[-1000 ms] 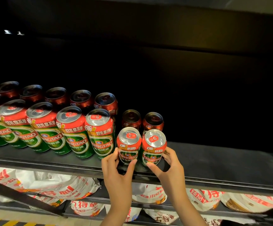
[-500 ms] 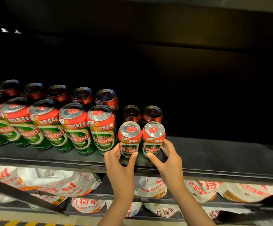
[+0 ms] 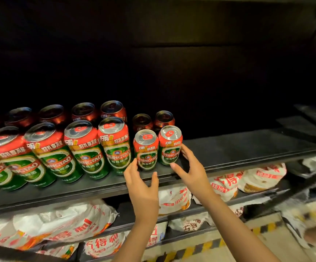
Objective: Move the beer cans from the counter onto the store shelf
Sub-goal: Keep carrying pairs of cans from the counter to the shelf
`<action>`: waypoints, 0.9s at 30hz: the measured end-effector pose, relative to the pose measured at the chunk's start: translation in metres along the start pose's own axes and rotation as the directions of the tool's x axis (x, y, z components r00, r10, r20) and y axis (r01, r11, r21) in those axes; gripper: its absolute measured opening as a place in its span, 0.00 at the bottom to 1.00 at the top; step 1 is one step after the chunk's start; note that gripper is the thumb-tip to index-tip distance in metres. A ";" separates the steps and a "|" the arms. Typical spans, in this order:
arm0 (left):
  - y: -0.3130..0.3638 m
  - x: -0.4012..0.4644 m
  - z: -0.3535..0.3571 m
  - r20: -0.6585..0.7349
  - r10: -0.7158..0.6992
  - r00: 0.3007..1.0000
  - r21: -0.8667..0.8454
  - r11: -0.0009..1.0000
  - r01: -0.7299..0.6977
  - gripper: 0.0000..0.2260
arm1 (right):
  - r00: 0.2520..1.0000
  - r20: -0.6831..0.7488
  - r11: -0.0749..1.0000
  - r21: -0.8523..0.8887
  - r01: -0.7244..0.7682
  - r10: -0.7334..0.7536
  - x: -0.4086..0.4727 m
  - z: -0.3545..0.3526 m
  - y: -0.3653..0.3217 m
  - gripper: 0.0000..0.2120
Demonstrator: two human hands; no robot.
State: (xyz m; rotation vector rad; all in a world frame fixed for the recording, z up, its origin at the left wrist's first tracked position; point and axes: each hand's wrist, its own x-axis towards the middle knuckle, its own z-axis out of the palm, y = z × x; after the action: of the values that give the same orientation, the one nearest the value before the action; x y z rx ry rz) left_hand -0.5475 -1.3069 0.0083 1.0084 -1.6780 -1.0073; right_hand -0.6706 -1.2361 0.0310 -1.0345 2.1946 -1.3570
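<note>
Two short red-and-green beer cans stand side by side on the black store shelf (image 3: pixel 238 148): the left can (image 3: pixel 146 150) and the right can (image 3: pixel 170 145). My left hand (image 3: pixel 143 184) hovers just below the left can, fingers spread, not gripping it. Beside the right can, my right hand (image 3: pixel 190 168) is spread wide, its fingertips near the can's right side and base. Two more short cans (image 3: pixel 153 121) stand behind them in shadow. To the left, tall cans (image 3: pixel 115 146) fill two rows.
Below the can shelf, lower shelves hold white bags with red print (image 3: pixel 255 178). The shelf's right half is bare black surface. A yellow-and-black striped floor edge (image 3: pixel 200 248) runs at the bottom. The shelf back is dark.
Both hands have let go of the two short cans and drawn back slightly with fingers spread. The view has shifted and tilted to the right.
</note>
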 end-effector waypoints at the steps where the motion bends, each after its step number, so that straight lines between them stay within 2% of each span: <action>1: -0.002 -0.003 -0.007 0.047 0.000 0.999 0.018 1.000 0.000 0.25 | 0.999 -0.034 1.000 -0.006 -0.028 0.028 -0.011 -0.001 0.001 0.30; 4: -0.004 -0.013 -0.028 0.209 0.077 0.975 0.184 0.976 -0.117 0.21 | 0.991 -0.117 0.994 -0.077 -0.077 0.068 -0.058 -0.012 0.005 0.25; 7: 0.004 -0.022 -0.034 0.445 0.116 0.888 0.393 0.866 -0.310 0.20 | 0.968 -0.227 0.969 -0.194 -0.154 0.109 -0.119 -0.032 0.015 0.21; 9: 0.017 -0.031 -0.030 0.591 0.086 0.802 0.402 0.830 -0.386 0.22 | 0.937 -0.294 0.926 -0.264 -0.269 0.188 -0.162 -0.046 0.021 0.23; 10: 0.022 -0.038 -0.025 0.671 0.089 0.736 0.369 0.820 -0.436 0.22 | 0.914 -0.333 0.895 -0.293 -0.335 0.232 -0.185 -0.053 0.025 0.23; 12: 0.035 -0.057 -0.012 0.826 0.134 0.548 0.232 0.804 -0.547 0.21 | 0.854 -0.423 0.839 -0.307 -0.449 0.302 -0.233 -0.064 0.031 0.23; 16: 0.066 -0.120 0.016 0.987 0.099 0.123 -0.011 0.820 -0.573 0.21 | 0.663 -0.626 0.745 -0.189 -0.640 0.410 -0.330 -0.077 0.029 0.24; 18: 0.079 -0.162 0.020 0.995 0.092 -0.039 -0.097 0.796 -0.597 0.23 | 0.550 -0.701 0.701 -0.098 -0.706 0.455 -0.381 -0.077 0.026 0.22; 21: 0.099 -0.232 0.011 0.959 0.165 -0.231 -0.274 0.747 -0.606 0.24 | 0.383 -0.768 0.636 0.040 -0.771 0.513 -0.464 -0.068 0.017 0.19; 27: 0.135 -0.398 -0.053 0.758 0.280 -0.589 -0.610 0.625 -0.487 0.23 | 0.012 -0.814 0.432 0.296 -0.852 0.581 -0.660 -0.016 -0.028 0.20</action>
State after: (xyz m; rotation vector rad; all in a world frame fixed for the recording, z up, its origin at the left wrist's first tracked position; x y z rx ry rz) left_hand -0.4197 -0.9036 0.0339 -1.4143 -3.0666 -0.9392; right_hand -0.2291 -0.7452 0.0154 1.1336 2.8722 -1.0018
